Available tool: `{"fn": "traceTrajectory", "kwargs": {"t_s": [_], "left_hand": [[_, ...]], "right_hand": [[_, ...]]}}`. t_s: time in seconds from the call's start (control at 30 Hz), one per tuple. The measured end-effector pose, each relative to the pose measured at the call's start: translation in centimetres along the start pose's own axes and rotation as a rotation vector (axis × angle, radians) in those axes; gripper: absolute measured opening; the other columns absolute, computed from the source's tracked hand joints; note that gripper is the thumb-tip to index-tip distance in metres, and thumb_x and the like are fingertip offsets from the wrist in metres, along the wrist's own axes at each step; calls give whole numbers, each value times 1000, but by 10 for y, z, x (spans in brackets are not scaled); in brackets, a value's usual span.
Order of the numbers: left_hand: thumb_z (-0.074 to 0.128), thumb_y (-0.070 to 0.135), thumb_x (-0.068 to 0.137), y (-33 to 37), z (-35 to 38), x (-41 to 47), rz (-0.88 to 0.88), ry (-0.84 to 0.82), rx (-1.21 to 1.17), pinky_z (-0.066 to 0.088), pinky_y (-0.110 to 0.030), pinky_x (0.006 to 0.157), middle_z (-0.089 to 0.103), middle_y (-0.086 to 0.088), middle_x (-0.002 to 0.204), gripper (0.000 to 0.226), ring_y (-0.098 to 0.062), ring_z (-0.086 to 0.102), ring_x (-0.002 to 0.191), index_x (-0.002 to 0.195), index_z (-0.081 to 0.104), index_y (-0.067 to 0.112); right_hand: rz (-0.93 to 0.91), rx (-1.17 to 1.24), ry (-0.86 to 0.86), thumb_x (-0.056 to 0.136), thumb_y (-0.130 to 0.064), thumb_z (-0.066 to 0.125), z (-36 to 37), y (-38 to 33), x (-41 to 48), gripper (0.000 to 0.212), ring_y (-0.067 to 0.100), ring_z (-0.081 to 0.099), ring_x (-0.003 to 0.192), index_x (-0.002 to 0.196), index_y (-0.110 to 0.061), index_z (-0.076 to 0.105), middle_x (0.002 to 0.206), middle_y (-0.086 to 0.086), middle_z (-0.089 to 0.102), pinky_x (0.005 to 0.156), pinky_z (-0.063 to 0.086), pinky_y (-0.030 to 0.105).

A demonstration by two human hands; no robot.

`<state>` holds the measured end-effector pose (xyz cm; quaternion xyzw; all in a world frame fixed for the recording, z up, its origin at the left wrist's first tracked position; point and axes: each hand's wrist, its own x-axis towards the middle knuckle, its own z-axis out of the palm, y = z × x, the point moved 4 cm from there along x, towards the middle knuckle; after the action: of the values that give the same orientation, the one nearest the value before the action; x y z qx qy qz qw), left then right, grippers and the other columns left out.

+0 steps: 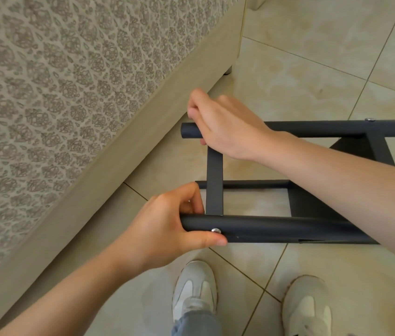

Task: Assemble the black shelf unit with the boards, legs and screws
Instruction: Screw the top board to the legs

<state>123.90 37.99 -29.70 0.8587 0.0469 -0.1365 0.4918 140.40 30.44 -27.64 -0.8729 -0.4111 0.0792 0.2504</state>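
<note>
Beige floor tiles (312,69) fill most of the view, w/ a bed (70,93) in a patterned cover running along the left side. A pair of pale shoes (195,294) stands at the bottom edge.

The black shelf unit (308,207) lies on its side just in front of the shoes, legs horizontal. Can't tell if it rests on the tiles or is lifted off them. The person's left hand (167,224) grips the end of the near leg (276,227), fingers curled over the top and thumb pressed underneath, right beside a silver screw (216,230). The right hand (225,122) reaches across and wraps around the end of the far leg (312,129); fingertips are hidden behind the tube. A board (214,187), seen edge-on, spans btwn the two legs near their ends, and a third leg (245,184) shows lower down. Another screw (370,119) sits on the far leg, further right.

Judging by this, assembly looks well along: boards, legs and at least 2 screws are in. The step in hand is prob. moving or turning the frame. Next move likely calls for an even lift w/ both hands so the joints don't twist, then setting it upright and checking screws for tightness.
</note>
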Motion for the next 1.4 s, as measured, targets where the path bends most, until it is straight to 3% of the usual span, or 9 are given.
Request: {"fn": "traceTrajectory", "kwargs": {"t_s": [0.2,0.43,0.63,0.77,0.83,0.93,1.17,1.3,1.4], "left_hand": [[77,65,55,-2,2,2,13,-25,-31,29,-15,48,52,16,51,48,-7,38,48,74,44,35],[90,52,56,-4,0,5,19,-2,-140,37,-25,54,59,3,65,55,-10,46,58,86,48,33],[82,60,56,-4,-4,5,139,81,7,35,-5,84,47,27,112,74,-4,50,108,119,44,51],[79,54,72,1,-2,7,304,15,78,16,-15,119,20,22,160,90,-7,12,153,150,36,42],[74,56,77,0,-1,8,316,-5,102,9,-35,124,10,23,166,84,-8,-4,155,151,36,43],[63,64,85,0,1,8,392,21,244,10,-60,122,13,18,167,76,-14,-3,156,152,35,40],[63,59,86,-1,2,8,435,57,281,10,-58,124,23,11,166,72,-15,9,156,149,41,33],[62,60,87,0,2,8,442,61,285,8,-53,124,25,13,165,70,-14,10,156,148,43,33],[59,63,88,1,1,8,456,70,312,7,-53,125,25,13,165,70,-15,10,156,148,44,32]], "right_hand": [[8,-21,14,105,-30,27,1,1,1,16,34,62,76,101,-19,39,79,9,59,71,51,45],[14,-28,21,105,-29,28,0,1,1,17,34,62,75,102,-17,40,75,8,58,71,51,45],[16,-24,30,105,-29,29,-1,1,0,20,33,58,74,106,-15,43,75,7,60,70,51,45],[1,-41,33,105,-28,30,-2,-1,-1,19,32,58,73,107,-14,43,77,6,61,69,51,44],[-2,-32,32,105,-27,30,-2,-1,-1,19,31,60,73,107,-14,43,77,6,60,68,51,43],[-13,-14,41,105,-27,29,-1,-1,-2,20,29,63,72,108,-14,43,75,5,60,67,52,43],[65,63,19,103,-28,36,-3,5,5,20,31,61,84,102,-16,51,85,6,66,78,49,45],[81,458,84,101,-16,46,-19,2,3,16,9,69,92,95,-10,60,94,2,73,88,54,31],[14,594,182,100,-15,52,-44,-2,-20,17,10,69,93,95,-3,63,94,3,72,88,56,29]]}}
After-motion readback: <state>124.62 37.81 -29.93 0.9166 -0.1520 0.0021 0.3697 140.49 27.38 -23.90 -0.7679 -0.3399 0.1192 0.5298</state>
